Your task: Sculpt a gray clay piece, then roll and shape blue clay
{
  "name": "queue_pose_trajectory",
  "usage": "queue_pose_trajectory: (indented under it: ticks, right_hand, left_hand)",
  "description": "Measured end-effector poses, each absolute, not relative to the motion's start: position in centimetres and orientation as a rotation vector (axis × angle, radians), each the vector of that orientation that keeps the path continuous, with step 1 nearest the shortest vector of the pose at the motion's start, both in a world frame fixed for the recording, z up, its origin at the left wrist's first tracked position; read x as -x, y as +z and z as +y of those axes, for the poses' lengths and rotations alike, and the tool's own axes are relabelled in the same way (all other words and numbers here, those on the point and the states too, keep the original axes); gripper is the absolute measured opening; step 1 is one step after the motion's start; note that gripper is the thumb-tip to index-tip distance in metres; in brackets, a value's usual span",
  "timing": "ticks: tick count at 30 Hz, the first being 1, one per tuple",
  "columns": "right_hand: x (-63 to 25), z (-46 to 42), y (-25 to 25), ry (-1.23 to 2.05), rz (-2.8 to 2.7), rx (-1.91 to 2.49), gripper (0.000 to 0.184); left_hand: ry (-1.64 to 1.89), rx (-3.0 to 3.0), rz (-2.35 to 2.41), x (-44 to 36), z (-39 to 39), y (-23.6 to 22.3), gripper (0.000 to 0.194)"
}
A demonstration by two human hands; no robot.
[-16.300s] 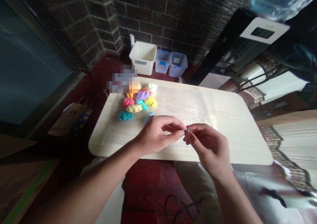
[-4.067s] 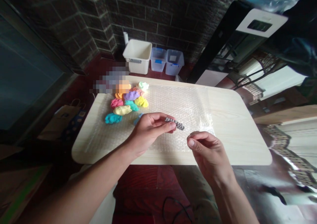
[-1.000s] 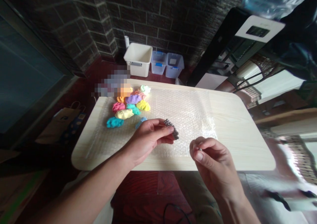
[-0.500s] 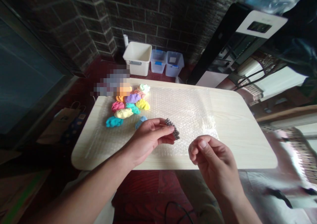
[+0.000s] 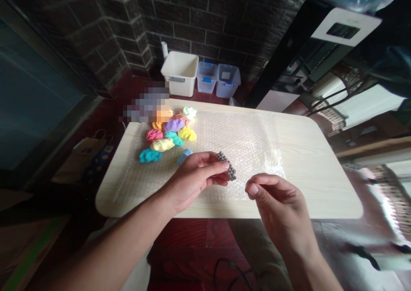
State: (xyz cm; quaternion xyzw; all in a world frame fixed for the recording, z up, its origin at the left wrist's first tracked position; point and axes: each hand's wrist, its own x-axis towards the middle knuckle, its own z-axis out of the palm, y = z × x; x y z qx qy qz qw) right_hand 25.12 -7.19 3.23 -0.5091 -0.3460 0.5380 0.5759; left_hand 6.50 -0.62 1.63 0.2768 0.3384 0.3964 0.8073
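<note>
Between the thumb and fingers of my left hand (image 5: 201, 171) is a small strip of grey-brown beads (image 5: 231, 172), tilted, its bumpy rows showing past the thumb. My right hand (image 5: 276, 196) is a little to the right, apart from the strip, with thumb and index fingertip pressed together. Whatever may be in that pinch is too small to make out. Behind my left hand a light-blue lump (image 5: 184, 156) is partly hidden. Several soft, clay-like lumps, among them a purple one (image 5: 174, 125), a yellow one (image 5: 187, 133) and a teal one (image 5: 150, 155), lie at the left.
Bubble wrap (image 5: 231, 128) covers much of the pale wooden table (image 5: 314, 154). On the floor beyond stand a cream bin (image 5: 180, 68) and two clear boxes, one of them (image 5: 227, 81) with a blue latch. A paper bag (image 5: 77, 158) is at the left.
My right hand's fingers have drawn into a tighter thumb-and-index pinch. My left hand still holds the bead strip, almost unmoved. The whole view has shifted slightly.
</note>
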Motion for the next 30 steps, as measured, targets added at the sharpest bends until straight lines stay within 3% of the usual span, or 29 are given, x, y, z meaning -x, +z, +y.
queue_pose_trajectory:
  ticks: [7,12,22,27,30]
  right_hand:
    - [-25.08,-7.34,3.53,1.322,-0.818,1.146,0.023]
    - [-25.18,-7.42,3.15,1.329,-0.871,1.178,0.014]
    - [-24.90,-7.50,3.63,1.528,-0.759,1.063,0.012]
    - [-25.11,-7.57,3.80,1.526,-0.784,1.031,0.032]
    - [-25.17,-7.48,3.58,1.447,-0.808,1.067,0.022]
  left_hand:
    - [0.844,-0.601,0.702,-6.44,-0.61,1.69,0.021]
    - [0.840,-0.612,0.697,-6.43,-0.60,1.63,0.021]
    - [0.832,-0.625,0.689,-6.34,-0.61,1.33,0.021]
    - [0.841,-0.600,0.704,-6.52,-0.57,1.68,0.020]
    - [0.844,-0.588,0.699,-6.58,-0.59,1.78,0.021]
